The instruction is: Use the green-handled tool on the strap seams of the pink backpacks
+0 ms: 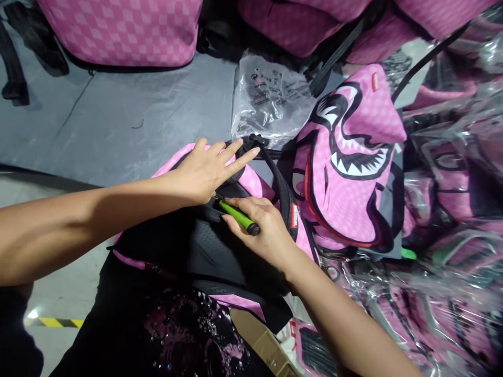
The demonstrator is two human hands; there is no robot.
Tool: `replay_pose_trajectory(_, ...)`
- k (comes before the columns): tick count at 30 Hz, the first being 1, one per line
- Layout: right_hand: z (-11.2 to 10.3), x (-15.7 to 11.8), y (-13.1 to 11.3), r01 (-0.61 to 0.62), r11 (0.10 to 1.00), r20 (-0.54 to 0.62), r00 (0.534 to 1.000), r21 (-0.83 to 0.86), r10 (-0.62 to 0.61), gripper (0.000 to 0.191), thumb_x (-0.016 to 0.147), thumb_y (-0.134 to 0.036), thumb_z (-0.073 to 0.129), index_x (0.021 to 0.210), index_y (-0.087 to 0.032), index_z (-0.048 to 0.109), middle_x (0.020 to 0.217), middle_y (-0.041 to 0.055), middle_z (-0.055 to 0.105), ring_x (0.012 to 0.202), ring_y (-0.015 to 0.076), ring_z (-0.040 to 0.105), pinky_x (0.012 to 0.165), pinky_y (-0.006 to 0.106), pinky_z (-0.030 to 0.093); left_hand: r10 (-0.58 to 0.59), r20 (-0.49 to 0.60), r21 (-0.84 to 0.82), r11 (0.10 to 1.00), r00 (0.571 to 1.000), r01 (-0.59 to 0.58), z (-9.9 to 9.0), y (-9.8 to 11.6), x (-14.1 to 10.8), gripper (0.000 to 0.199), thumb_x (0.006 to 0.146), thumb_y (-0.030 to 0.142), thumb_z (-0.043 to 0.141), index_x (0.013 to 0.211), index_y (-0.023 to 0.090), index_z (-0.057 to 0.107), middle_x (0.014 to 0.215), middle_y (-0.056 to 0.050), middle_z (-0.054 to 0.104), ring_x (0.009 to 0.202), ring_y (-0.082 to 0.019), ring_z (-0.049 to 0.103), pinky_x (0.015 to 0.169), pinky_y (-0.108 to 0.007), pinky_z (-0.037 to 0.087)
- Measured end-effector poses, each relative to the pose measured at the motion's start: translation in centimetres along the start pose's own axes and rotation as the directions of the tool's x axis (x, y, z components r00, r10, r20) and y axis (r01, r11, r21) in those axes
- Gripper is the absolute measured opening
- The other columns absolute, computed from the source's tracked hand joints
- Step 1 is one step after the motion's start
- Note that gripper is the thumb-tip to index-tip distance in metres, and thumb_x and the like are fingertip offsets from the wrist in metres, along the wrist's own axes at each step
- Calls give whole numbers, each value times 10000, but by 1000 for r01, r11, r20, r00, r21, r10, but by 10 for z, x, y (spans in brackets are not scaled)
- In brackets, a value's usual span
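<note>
- A pink-and-black backpack (208, 246) lies off center, toward seven o'clock.
- Left hand (206, 170) rests on it, ungripping, fingers spread.
- Right hand (269, 222) grasps a green-handled tool (238, 215) (black-ended).
- Shark-mouth backpack (349, 196): three o'clock.

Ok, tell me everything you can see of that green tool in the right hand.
The green tool is slim and straight, with a smooth, bright green handle that looks like plastic and a rounded black end. The right hand grips it between thumb and fingers. It lies slanted over the pink-and-black backpack, black end toward the picture's lower right, the other end pointing toward the left hand. Its working tip is too obscured to identify.
</note>
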State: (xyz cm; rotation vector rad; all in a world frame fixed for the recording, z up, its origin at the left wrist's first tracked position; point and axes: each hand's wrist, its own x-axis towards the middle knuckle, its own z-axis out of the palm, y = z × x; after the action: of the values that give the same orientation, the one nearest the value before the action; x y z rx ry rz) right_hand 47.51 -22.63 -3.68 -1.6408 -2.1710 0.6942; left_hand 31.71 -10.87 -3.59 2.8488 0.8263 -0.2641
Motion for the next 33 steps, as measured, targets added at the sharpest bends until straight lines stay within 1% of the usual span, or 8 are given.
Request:
replay_pose_trajectory(4,10,3,-10,-21,999,-76,997,-32,18,196,904,-262,648,1069,-167,695,956,76,755,886,222,691,865,385,474,-17,7,-32,999,1000,17,0,2,2,945,875,211,551,1584,189,-73,1658,-195,67,1386,-393,339,1039,-511,316)
replay_pose_trajectory(9,13,2,-21,-72,984,-127,991,-161,52,153,916,-271,607,990,-179,704,875,60,755,819,222,684,837,398,433,-31,21,-58,998,999,33,0,3,3,936,869,224,558,1587,203,-42,1665,-169,53,1403,-396,318,1075,-529,288)
replay_pose_trajectory(15,17,0,-25,-148,980,-174,977,-136,124,181,915,-294,614,1012,-176,712,885,63,742,847,225,682,859,407,426,-21,-5,-26,999,1000,21,3,3,4,924,866,198,564,1590,172,-10,1660,-189,84,1401,-370,347,1075,-509,326)
replay_pose_trajectory(19,21,1,-28,-155,985,-190,972,-73,138,176,911,-284,614,1008,-175,713,907,61,748,855,216,689,842,386,445,-25,7,-23,999,1000,25,2,3,4,903,869,171,558,1592,176,17,1660,-181,104,1409,-356,354,1087,-498,333)
replay_pose_trajectory(22,22,1,-29,-183,978,-227,961,-101,157,172,906,-283,615,994,-174,715,891,61,751,832,221,689,832,392,447,-23,8,-24,999,1000,23,0,3,3,900,872,160,554,1593,180,15,1661,-178,103,1411,-354,354,1104,-495,324)
replay_pose_trajectory(26,22,0,-29,-176,983,-211,964,-54,161,153,906,-267,620,980,-174,716,894,49,759,833,221,698,836,390,449,-23,19,-28,999,1000,24,-1,2,2,906,870,160,556,1592,178,9,1664,-177,82,1417,-362,340,1113,-497,317)
replay_pose_trajectory(29,23,-1,-28,-190,981,-241,954,-34,177,157,906,-265,621,989,-171,716,910,62,761,843,228,701,837,395,457,-21,28,-33,999,999,22,0,2,2,917,864,160,563,1592,185,7,1666,-173,69,1424,-359,331,1116,-492,315)
replay_pose_trajectory(33,27,0,-28,-207,978,-236,950,21,206,156,915,-285,609,993,-204,717,929,51,768,862,229,706,850,407,471,-14,0,-35,999,1000,14,4,2,3,919,863,175,575,1591,181,14,1664,-176,82,1420,-355,337,1114,-486,317)
